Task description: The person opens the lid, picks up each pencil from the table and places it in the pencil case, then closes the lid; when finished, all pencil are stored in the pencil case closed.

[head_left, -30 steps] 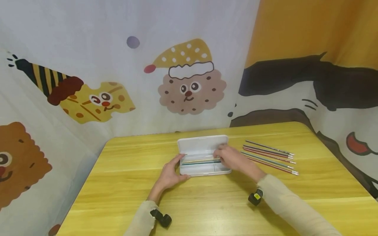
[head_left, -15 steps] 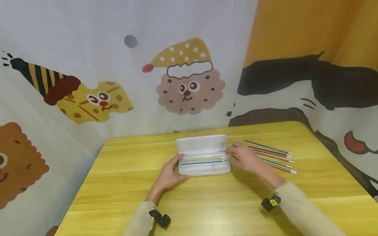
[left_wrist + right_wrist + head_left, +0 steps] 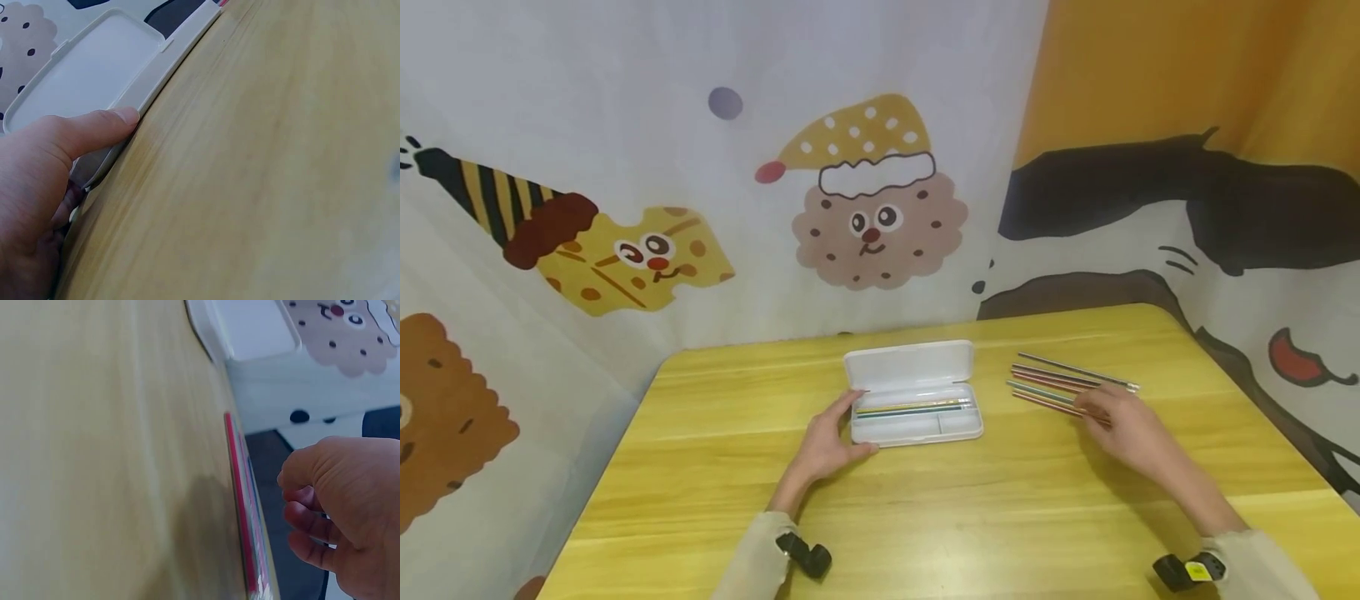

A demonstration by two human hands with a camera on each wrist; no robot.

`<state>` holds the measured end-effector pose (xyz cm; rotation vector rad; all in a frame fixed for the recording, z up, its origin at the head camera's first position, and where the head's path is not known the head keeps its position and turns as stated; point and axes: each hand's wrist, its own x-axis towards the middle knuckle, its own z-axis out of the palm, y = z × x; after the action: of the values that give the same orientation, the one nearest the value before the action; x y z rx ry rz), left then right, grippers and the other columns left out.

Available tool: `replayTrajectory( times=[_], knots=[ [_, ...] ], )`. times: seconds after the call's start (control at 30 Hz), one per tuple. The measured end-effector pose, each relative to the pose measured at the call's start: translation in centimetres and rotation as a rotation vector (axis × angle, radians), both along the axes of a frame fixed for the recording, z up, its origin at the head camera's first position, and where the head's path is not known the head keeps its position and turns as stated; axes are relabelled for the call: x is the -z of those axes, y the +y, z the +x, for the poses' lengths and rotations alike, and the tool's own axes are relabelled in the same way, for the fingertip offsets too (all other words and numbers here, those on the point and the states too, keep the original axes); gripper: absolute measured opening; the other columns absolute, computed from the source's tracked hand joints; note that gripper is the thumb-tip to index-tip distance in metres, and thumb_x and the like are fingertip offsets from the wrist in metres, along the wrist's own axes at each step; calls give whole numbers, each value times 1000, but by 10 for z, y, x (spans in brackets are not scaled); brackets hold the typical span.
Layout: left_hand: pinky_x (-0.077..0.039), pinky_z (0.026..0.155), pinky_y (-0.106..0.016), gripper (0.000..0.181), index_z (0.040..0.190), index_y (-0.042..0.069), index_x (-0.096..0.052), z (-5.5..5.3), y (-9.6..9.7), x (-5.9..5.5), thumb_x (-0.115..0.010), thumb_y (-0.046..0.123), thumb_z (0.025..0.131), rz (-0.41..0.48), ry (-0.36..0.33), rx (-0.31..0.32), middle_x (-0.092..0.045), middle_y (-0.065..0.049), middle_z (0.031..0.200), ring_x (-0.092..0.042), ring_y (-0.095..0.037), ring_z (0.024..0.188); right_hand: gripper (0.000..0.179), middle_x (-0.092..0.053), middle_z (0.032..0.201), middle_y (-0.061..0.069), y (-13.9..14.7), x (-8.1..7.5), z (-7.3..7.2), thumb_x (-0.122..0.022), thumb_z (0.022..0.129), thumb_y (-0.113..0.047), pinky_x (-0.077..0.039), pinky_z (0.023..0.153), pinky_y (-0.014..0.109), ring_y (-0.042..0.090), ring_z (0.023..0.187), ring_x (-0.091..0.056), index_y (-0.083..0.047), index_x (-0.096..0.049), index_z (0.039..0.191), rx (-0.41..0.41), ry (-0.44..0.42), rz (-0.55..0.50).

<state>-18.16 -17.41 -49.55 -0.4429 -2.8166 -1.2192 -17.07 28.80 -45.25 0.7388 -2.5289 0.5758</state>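
Note:
A white pencil case (image 3: 908,367) lies with its lid raised near the middle of the table. Inside it are a yellow pencil and a teal pencil (image 3: 902,412), side by side. My left hand (image 3: 822,448) holds the case's left end, thumb on the front wall (image 3: 130,103) and fingers round the far side, partly hidden. Over the eraser ends of several loose pencils (image 3: 1048,385) hovers my right hand (image 3: 1126,429), fingers loosely bent. In the right wrist view a gap shows between its fingers and the red pencil (image 3: 240,500), and it holds nothing.
The yellow wood-grain table (image 3: 910,508) reaches back to a cartoon-printed curtain (image 3: 880,67). Small black cameras sit on both wrists, one at the left cuff (image 3: 805,554), the other at the right cuff (image 3: 1183,571). A divider splits the case's front compartment.
My right hand has left the case and moved right, over the loose pencils. The yellow and teal pencils now lie uncovered in the case. My left hand stays at the case's left end.

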Motion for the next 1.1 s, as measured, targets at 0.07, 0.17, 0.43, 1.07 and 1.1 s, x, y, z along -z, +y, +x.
replayTrajectory(
  times=[0.07,0.17,0.43,1.07,1.1],
  knots=[
    [-30,115,-51,90,150,18,-46,0,0,0,-91,30,73,-1,-1,-2,-37,-18,155,-34,-35,142,27,-64,89,6,8,3,3,-80,70,8,-54,63,46,26,77,-62,-2,-72,94,24,-14,5],
    [-30,115,-51,90,150,18,-46,0,-1,0,-91,30,73,-4,1,-2,-37,-18,155,-34,-34,142,28,-64,87,5,19,9,6,-82,69,6,-54,63,46,27,77,-61,-4,-72,93,42,-13,16],
    [-29,115,-50,90,150,19,-46,-1,0,1,-91,30,72,3,-7,-1,-37,-17,155,-34,-34,142,28,-64,86,6,37,20,16,-83,67,5,-52,62,46,29,78,-60,-3,-73,92,104,7,33],
    [-30,114,-52,88,148,18,-48,1,1,-2,-91,29,72,9,6,-2,-39,-18,154,-36,-35,141,23,-58,81,1,48,24,22,-81,71,4,-47,56,39,22,72,-53,-6,-72,90,186,-68,72],
    [-30,114,-51,88,148,18,-48,1,1,-2,-91,29,72,10,8,-1,-39,-18,154,-36,-35,141,23,-58,81,1,48,24,22,-81,71,4,-46,56,38,20,71,-52,-6,-72,90,186,-69,78]
  ],
)
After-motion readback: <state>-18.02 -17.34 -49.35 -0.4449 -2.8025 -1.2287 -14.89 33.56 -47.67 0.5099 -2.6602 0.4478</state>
